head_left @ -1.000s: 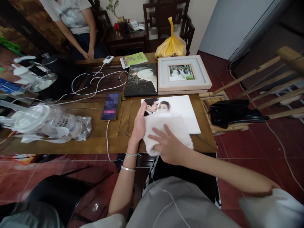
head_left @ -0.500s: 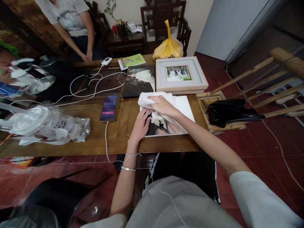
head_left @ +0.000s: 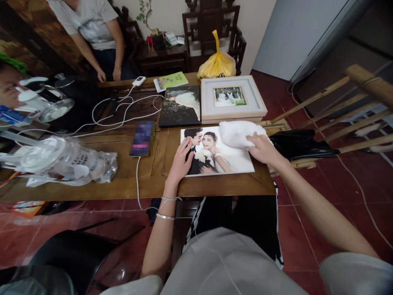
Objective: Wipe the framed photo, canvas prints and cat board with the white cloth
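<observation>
A wedding photo panel (head_left: 225, 164) lies flat near the front edge of the wooden table. My left hand (head_left: 181, 160) rests on its left edge with the fingers stretched out. In my right hand (head_left: 263, 148) is a bunched white cloth (head_left: 235, 133), over the panel's upper right part; the fingers are closed on it. Part of the picture's right side is hidden under cloth and hand. Just behind the panel lie a dark photo panel (head_left: 181, 107) and a pale framed photo (head_left: 259, 97).
Left of the panel lies a phone (head_left: 141, 139) on a white cable (head_left: 137, 180). A plastic-wrapped cup (head_left: 67, 162) and a kettle (head_left: 64, 88) stand farther left. A yellow bag (head_left: 217, 65) is at the back. A bamboo chair (head_left: 325, 92) stands right; a person (head_left: 95, 37) sits beyond the table.
My right hand has swept the cloth to the right across the photo panel, uncovering the couple's heads. My left hand stays at the left edge.
</observation>
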{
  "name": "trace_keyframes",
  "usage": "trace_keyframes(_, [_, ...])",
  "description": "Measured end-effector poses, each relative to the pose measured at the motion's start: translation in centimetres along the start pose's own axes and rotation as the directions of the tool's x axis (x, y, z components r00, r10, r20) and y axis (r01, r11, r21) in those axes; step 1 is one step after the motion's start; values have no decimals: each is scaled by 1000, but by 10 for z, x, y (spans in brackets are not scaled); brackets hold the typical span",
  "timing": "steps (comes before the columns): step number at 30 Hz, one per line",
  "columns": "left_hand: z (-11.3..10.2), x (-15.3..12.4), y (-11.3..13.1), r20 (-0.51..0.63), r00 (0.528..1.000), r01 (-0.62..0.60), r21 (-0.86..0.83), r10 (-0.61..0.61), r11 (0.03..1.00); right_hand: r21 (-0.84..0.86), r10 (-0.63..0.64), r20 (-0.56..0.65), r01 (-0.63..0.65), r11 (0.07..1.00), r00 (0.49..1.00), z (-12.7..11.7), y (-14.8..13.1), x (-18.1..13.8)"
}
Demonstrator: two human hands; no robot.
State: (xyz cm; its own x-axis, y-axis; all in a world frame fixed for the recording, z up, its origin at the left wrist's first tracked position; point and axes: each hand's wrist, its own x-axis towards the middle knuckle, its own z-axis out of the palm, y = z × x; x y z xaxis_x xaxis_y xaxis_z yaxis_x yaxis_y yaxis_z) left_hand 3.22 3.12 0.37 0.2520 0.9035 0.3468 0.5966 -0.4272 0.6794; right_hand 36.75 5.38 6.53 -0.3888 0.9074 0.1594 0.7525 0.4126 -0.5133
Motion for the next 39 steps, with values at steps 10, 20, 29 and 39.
trace_keyframes(10, [-1,-1,1,13,1000,15,34,-16,999,41,-285,101,282,959,953,7,-49,-103])
trace_keyframes(20, [-2,-1,0,20,1000,-8,53,7,999,-79,15,49,-11,997,999,3,-31,51])
trace_keyframes(29, [-2,0,1,15,1000,4,37,-5,999,-44,-157,122,163,986,980,45,-89,-15])
trace_keyframes(39, [-4,-1,5,33,999,13,13,-13,1000,102,-151,93,141,985,984,18,-68,-68])
